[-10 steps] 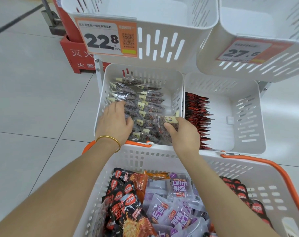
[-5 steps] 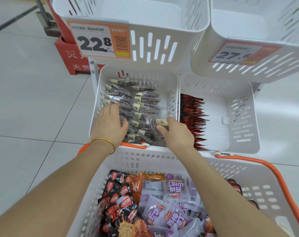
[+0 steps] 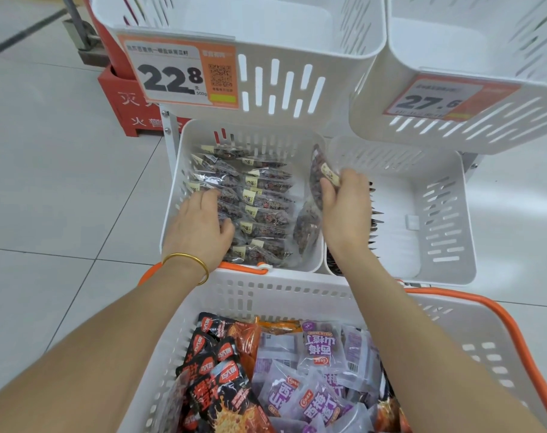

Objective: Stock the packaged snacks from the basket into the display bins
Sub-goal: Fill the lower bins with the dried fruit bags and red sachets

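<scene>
The lower left display bin [image 3: 174, 195] holds rows of clear packets of dark snacks [image 3: 266, 198]. My left hand [image 3: 200, 228] rests flat on the left row of packets, a gold bangle on its wrist. My right hand [image 3: 344, 210] grips a few clear snack packets [image 3: 317, 182], lifted upright at the right wall of that bin. Another packet [image 3: 306, 229] leans against the wall below them. The white basket [image 3: 278, 295] with orange handles sits in front, full of black-orange packets [image 3: 222, 389] and purple packets [image 3: 319, 348].
The lower right bin [image 3: 438, 214] has dark red packets [image 3: 375, 220] along its left side. Two upper bins [image 3: 266, 32] overhang, with price tags 22.8 [image 3: 175, 73] and 27.6 [image 3: 438, 98]. A red box [image 3: 122, 101] stands on the tiled floor at the left.
My right hand has lifted a few clear packets up and to the right, standing them on edge at the bin's right wall. My left hand stays on the left row.
</scene>
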Demonstrator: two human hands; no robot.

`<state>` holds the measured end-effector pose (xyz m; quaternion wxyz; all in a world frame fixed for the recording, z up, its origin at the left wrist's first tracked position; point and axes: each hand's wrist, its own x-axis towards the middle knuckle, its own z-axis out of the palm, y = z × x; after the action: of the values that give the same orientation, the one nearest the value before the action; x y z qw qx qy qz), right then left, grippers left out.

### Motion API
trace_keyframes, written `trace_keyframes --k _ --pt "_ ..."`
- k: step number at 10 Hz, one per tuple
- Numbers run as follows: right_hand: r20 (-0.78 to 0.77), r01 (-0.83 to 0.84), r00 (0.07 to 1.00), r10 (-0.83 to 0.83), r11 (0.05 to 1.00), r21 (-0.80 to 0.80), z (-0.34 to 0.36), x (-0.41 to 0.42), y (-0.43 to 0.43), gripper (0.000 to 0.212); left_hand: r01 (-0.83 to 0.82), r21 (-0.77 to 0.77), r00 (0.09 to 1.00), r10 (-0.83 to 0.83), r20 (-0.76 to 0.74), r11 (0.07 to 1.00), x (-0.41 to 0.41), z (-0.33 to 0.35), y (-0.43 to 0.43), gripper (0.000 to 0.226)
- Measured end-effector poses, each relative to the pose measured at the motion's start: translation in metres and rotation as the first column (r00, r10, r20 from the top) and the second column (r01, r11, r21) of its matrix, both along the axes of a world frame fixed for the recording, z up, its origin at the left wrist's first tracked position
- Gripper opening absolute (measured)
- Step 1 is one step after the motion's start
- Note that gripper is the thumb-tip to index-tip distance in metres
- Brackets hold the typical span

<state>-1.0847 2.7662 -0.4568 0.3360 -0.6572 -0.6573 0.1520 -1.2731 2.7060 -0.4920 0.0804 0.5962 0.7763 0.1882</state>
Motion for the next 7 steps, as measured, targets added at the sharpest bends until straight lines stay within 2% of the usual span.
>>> trace_keyframes --k 2,3,4,5,6,7 --pt "0.157 -0.082 0.981 0.111 0.980 -0.182 -0.011 -0.006 0.003 0.021 -0.003 -0.011 1.000 0.003 0.006 1.000 -0.001 -0.001 0.001 0.049" --pt "0.236 -0.103 0.961 0.145 0.978 -0.183 -0.016 0.000 -0.013 0.022 -0.005 -0.015 1.000 0.005 0.006 1.000 0.000 -0.001 0.001 0.049" --pt "0.243 -0.106 0.959 0.143 0.981 -0.160 -0.015 0.008 -0.022 0.020 -0.006 -0.011 1.000 0.006 0.007 1.000 0.000 -0.001 0.001 0.049" --pt "0.119 -0.171 0.973 0.197 0.965 -0.199 -0.010 0.014 -0.032 0.016 -0.004 -0.008 1.000 0.004 0.003 1.000 0.000 0.000 0.000 0.048" --pt "0.077 -0.234 0.960 0.268 0.925 -0.300 -0.013 0.015 -0.046 0.012 -0.004 -0.007 1.000 0.004 0.006 1.000 0.000 0.000 0.000 0.048" --pt "0.069 -0.215 0.964 0.256 0.907 -0.363 -0.013 0.021 -0.045 0.015 -0.002 -0.007 1.000 0.002 0.004 1.000 0.000 0.001 0.000 0.048"
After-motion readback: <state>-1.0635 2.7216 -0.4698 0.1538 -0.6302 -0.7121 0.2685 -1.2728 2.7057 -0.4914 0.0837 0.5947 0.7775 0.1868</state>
